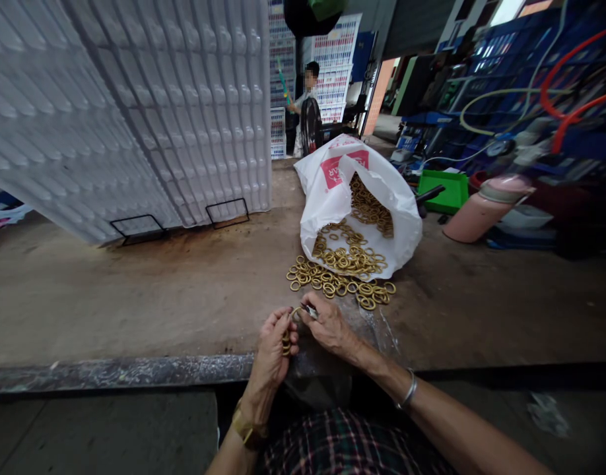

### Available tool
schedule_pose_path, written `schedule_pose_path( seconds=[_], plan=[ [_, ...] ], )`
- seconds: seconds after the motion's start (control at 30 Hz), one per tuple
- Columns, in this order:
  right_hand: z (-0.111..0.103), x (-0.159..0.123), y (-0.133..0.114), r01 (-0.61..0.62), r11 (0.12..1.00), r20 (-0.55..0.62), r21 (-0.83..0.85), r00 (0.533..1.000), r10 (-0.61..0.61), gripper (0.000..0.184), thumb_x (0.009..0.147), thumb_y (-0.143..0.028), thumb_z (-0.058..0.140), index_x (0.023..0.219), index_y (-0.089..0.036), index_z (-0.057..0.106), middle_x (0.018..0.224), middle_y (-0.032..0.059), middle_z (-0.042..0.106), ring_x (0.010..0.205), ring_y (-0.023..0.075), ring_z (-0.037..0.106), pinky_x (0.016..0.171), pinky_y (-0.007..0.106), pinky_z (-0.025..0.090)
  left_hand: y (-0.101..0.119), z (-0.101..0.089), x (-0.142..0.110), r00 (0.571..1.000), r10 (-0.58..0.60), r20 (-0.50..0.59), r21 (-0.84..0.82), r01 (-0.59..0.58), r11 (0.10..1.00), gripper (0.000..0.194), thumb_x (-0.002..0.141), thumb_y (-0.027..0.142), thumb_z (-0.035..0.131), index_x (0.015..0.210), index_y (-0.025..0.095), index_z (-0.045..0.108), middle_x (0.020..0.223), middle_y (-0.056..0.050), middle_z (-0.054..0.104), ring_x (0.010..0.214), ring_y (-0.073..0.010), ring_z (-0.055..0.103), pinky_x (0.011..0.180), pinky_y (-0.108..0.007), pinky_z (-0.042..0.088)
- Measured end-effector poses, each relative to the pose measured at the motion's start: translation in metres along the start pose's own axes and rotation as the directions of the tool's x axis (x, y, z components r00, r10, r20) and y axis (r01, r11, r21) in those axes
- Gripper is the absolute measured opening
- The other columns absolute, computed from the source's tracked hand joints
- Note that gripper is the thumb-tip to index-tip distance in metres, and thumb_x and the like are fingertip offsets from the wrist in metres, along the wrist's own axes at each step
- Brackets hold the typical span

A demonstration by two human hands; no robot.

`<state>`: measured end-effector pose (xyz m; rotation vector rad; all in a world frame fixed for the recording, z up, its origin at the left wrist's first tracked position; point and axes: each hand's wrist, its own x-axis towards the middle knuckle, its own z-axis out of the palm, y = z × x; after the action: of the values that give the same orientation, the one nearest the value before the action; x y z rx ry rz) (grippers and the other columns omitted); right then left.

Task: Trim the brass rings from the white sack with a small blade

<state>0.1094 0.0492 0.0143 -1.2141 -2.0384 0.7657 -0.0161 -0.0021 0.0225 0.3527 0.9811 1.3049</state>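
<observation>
My left hand [274, 343] is closed around several brass-coloured rings [286, 343], stacked in the curl of its fingers. A single ring [296, 314] stands upright between the fingertips of both hands. My right hand [330, 324] is pinched close beside it, with a small pale and dark piece [311, 312] at its fingers that I cannot make out. Just beyond the hands, a loose pile of brass-coloured rings [327, 282] spreads over the worktable [194, 290]. It spills from the mouth of a white plastic sack [327, 214], which lies on its side with more rings inside.
Tall stacks of white moulded trays [199, 119] stand at the left, with black wire loops at their base. To the right are a green bin [442, 191] and a pink cylinder [486, 210] with hoses near it. Another person [309, 112] is in the background.
</observation>
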Motion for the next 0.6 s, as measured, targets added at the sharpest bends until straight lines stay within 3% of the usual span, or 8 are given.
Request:
schedule_pose_path(
  seconds=[0.27, 0.47, 0.6],
  plan=[
    [0.002, -0.001, -0.001, -0.056, 0.997, 0.070, 0.054, 0.996, 0.052, 0.018, 0.084, -0.035, 0.042, 0.082, -0.020, 0.051, 0.065, -0.0008, 0.052, 0.058, 0.0130, 0.047, 0.056, 0.023, 0.033, -0.006, -0.004, 0.001, 0.999, 0.049, 0.000, 0.165, -0.048, 0.985, 0.040, 0.062, 0.045, 0.071, 0.077, 0.015, 0.049, 0.053, 0.007, 0.048, 0.039, -0.0023, 0.037, 0.034, -0.012, 0.026],
    [-0.001, 0.002, -0.002, -0.089, 0.994, 0.128, 0.059, 0.989, 0.081, 0.022, 0.084, -0.034, 0.041, 0.071, -0.019, 0.050, 0.061, -0.0023, 0.049, 0.058, 0.0115, 0.044, 0.055, 0.022, 0.031, -0.013, -0.004, 0.004, 0.971, 0.232, -0.064, 0.483, -0.174, 0.858, 0.037, 0.069, 0.051, 0.061, 0.073, 0.015, 0.051, 0.048, 0.007, 0.044, 0.038, -0.0041, 0.036, 0.035, -0.015, 0.028],
    [-0.001, 0.004, -0.005, -0.146, 0.986, 0.149, 0.077, 0.980, 0.133, 0.021, 0.082, -0.030, 0.043, 0.066, -0.018, 0.050, 0.057, -0.0041, 0.045, 0.056, 0.0102, 0.042, 0.054, 0.022, 0.029, -0.012, -0.005, 0.004, 0.970, 0.236, -0.058, 0.515, -0.174, 0.839, 0.036, 0.069, 0.050, 0.060, 0.071, 0.016, 0.051, 0.049, 0.007, 0.044, 0.038, -0.0043, 0.036, 0.035, -0.015, 0.028]
  ],
)
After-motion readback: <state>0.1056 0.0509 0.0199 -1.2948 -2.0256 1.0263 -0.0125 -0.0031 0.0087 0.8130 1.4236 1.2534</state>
